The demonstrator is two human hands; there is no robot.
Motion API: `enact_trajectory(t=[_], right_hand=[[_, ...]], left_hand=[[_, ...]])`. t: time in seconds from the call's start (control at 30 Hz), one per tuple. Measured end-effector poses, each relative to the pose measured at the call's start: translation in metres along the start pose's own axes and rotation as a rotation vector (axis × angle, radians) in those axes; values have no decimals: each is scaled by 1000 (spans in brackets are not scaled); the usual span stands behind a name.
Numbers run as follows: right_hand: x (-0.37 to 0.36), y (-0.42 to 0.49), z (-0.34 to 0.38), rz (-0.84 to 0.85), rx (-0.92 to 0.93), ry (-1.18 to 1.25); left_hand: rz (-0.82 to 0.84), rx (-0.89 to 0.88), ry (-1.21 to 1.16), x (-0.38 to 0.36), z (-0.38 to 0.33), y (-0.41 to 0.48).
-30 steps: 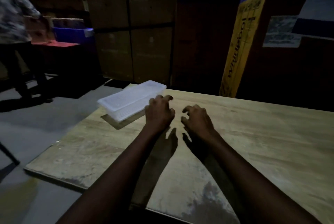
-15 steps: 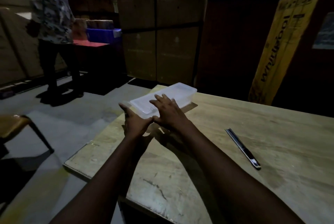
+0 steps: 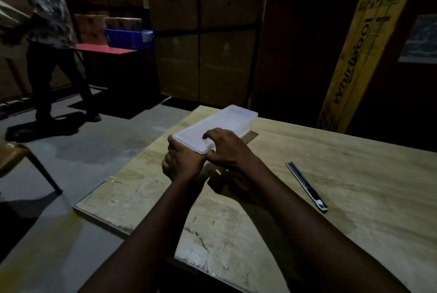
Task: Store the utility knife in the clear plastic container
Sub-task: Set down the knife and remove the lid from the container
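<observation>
A long clear plastic container with its lid on lies near the far left corner of the wooden table. My left hand grips its near end from below and the side. My right hand rests on top of the lid at the same near end, fingers curled over it. The utility knife, slim and dark with a metal edge, lies flat on the table to the right of my right forearm, untouched.
Tall cardboard boxes and a yellow Whirlpool carton stand behind the table. A person walks on the floor at the left near a red table with a blue bin. A chair stands at the left edge.
Both hands moved from the bare tabletop to the container's near end and took hold of it. The view shifted left, bringing the knife and the person into sight.
</observation>
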State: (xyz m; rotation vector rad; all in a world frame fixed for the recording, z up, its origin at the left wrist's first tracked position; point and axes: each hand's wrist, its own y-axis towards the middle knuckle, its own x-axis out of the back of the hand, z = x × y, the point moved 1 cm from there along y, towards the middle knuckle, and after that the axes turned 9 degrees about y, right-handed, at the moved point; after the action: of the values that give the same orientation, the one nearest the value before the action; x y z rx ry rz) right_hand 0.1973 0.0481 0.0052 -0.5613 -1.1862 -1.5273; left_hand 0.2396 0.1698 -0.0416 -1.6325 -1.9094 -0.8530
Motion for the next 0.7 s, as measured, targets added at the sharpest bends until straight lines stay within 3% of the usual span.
enact_trajectory(t=[0.27,0.43,0.63,0.7], right_hand=[[37,-59,6,73,-63,-12],[41,-57,26,57,-161,-174],[15,-35,61,-98,-171,-304],[8,-31,71,-143,-153,-328]], left_hand=[[7,-28,83,-9,-17,-70],[55,-18,109,-9,-16,-90],[-83,-31,70,-7,-9,-104],[-28,-48,188,-11,-4,-99]])
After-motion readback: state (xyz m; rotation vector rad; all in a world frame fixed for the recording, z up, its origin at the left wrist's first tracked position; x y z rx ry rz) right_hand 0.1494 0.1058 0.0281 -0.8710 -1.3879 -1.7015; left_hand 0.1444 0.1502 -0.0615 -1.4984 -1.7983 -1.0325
